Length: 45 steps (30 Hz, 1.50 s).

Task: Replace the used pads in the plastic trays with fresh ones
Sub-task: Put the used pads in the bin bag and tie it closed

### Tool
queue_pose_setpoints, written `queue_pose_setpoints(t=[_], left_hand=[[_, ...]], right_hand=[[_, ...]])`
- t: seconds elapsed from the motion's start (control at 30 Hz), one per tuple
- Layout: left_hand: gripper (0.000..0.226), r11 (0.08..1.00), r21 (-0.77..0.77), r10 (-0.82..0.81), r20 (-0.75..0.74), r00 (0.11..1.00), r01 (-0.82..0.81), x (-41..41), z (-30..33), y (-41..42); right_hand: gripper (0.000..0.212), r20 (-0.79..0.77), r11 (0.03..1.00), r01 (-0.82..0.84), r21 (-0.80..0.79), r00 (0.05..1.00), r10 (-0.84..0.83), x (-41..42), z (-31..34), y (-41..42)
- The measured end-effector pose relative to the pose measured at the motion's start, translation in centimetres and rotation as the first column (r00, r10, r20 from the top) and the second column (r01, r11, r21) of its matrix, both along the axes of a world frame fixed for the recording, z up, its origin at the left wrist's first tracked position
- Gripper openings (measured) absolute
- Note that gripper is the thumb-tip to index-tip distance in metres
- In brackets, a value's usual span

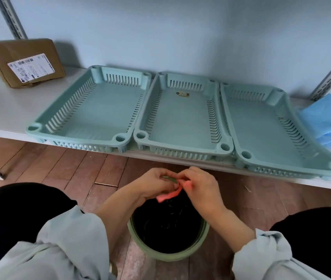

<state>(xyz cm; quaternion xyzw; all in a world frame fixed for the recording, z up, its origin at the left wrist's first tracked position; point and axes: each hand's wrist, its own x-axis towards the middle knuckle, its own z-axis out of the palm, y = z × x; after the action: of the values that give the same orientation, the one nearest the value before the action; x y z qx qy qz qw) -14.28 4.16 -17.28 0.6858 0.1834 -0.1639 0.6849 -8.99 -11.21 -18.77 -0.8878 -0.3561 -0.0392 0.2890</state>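
A storage room: a white shelf point(3, 110) on slotted metal uprights point(12, 17), a labelled cardboard box point(24, 61) at its left end, wood-plank floor point(59, 168).

We see soft, even, cool-toned light with no glare. The cardboard box point(22, 62) at upper left casts a faint shadow onto the wall point(180, 31) to its right. Edges bow — the shelf point(3, 110) and right tray point(277, 130) curve with wide-angle distortion. The hands at lower centre are slightly smeared, and the whole frame looks soft, a little grainy.
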Motion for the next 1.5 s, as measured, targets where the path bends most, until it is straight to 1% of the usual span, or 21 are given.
queue_pose_setpoints(t=[0.07,0.1,0.23,0.33,0.47,0.57,0.67,0.8,0.87,0.93,1.07,1.13,1.17,1.2,1.27,1.3,1.37,1.4,1.43,1.47,1.5], left_hand=[[0.025,0.998,-0.063,0.011,-0.006,1.000,-0.011,-0.1,0.0,0.0],[0.023,0.998,-0.056,0.003,0.001,1.000,-0.003,-0.1,0.0,-0.1],[0.018,0.996,-0.086,0.005,0.059,0.998,0.000,-0.1,0.1,-0.2],[0.016,0.996,-0.079,0.046,0.082,0.996,-0.040,-0.3,0.3,0.0],[0.013,0.995,-0.065,0.078,0.119,0.990,-0.071,-0.3,0.6,-0.2],[0.020,0.997,-0.081,0.027,0.125,0.992,-0.017,-0.2,0.8,0.0],[0.019,0.998,0.018,-0.057,0.150,0.987,0.055,-0.4,0.8,0.2],[0.008,0.971,0.239,-0.055,0.239,0.969,-0.004,-0.4,0.7,0.2],[0.007,0.950,0.309,-0.039,0.273,0.961,-0.050,-0.3,0.9,0.2],[0.010,0.958,0.265,0.029,0.298,0.954,-0.111,-0.1,1.0,0.0],[0.015,0.982,-0.030,0.190,0.220,0.957,-0.188,-0.1,1.2,-0.4],[0.014,0.973,-0.082,0.231,0.213,0.949,-0.218,-0.1,1.0,-0.4],[0.011,0.970,-0.075,0.241,0.212,0.947,-0.230,0.0,0.8,-0.3],[0.007,0.969,-0.060,0.245,0.207,0.947,-0.238,0.0,0.7,-0.2],[0.005,0.966,0.011,0.252,0.175,0.952,-0.258,0.0,0.2,0.1],[0.007,0.962,0.066,0.253,0.144,0.957,-0.264,-0.1,-0.2,0.4],[0.010,0.956,0.135,0.251,0.074,0.965,-0.259,-0.6,-1.0,0.8],[0.011,0.954,0.154,0.252,0.054,0.966,-0.257,-0.7,-1.4,0.9],[0.012,0.950,0.171,0.254,0.056,0.966,-0.260,-0.6,-1.7,1.1],[0.013,0.937,0.231,0.251,0.085,0.964,-0.264,-0.6,-1.8,1.2],[0.012,0.888,0.390,0.195,0.159,0.968,-0.243,-0.2,-2.2,1.5]], right_hand=[[0.003,-0.096,0.991,0.055,0.118,0.994,-0.044,0.4,0.2,0.0],[0.002,-0.109,0.989,0.057,0.136,0.993,-0.043,0.3,0.2,0.0],[0.004,-0.098,0.979,0.046,0.201,0.995,-0.027,-0.1,0.5,0.1],[0.007,-0.145,0.967,0.124,0.222,0.985,-0.093,0.1,0.8,0.1],[0.007,-0.203,0.962,0.133,0.238,0.976,-0.085,-0.1,1.1,0.1],[0.008,-0.214,0.963,0.137,0.231,0.973,-0.087,0.2,0.9,-0.2],[0.009,-0.214,0.967,0.143,0.211,0.972,-0.097,0.1,0.7,-0.5],[0.008,-0.210,0.966,0.148,0.210,0.972,-0.103,0.1,0.7,-0.5],[0.007,-0.196,0.968,0.142,0.209,0.976,-0.100,0.1,0.8,-0.5],[0.006,-0.186,0.969,0.123,0.213,0.979,-0.083,0.1,0.9,-0.4],[0.004,-0.215,0.970,0.125,0.211,0.973,-0.079,0.5,1.2,-0.4],[0.003,-0.248,0.967,0.134,0.217,0.966,-0.078,0.3,1.2,-0.2],[0.003,-0.267,0.967,0.137,0.213,0.961,-0.077,0.3,1.2,0.0],[0.004,-0.281,0.971,0.146,0.191,0.956,-0.089,0.3,1.2,-0.1],[0.008,-0.312,0.981,0.186,0.057,0.937,-0.159,1.1,1.3,-0.7],[0.012,-0.370,0.978,0.206,-0.027,0.907,-0.201,1.7,1.4,-1.2],[0.014,-0.534,0.973,0.195,-0.124,0.813,-0.231,2.0,1.2,-1.9],[0.013,-0.566,0.973,0.181,-0.140,0.792,-0.229,2.0,1.1,-2.1],[0.013,-0.566,0.976,0.169,-0.140,0.795,-0.219,1.9,1.0,-2.1],[0.011,-0.561,0.979,0.163,-0.120,0.803,-0.203,1.8,1.0,-2.1],[0.011,-0.542,0.983,0.155,-0.103,0.820,-0.186,1.8,1.1,-2.0]])
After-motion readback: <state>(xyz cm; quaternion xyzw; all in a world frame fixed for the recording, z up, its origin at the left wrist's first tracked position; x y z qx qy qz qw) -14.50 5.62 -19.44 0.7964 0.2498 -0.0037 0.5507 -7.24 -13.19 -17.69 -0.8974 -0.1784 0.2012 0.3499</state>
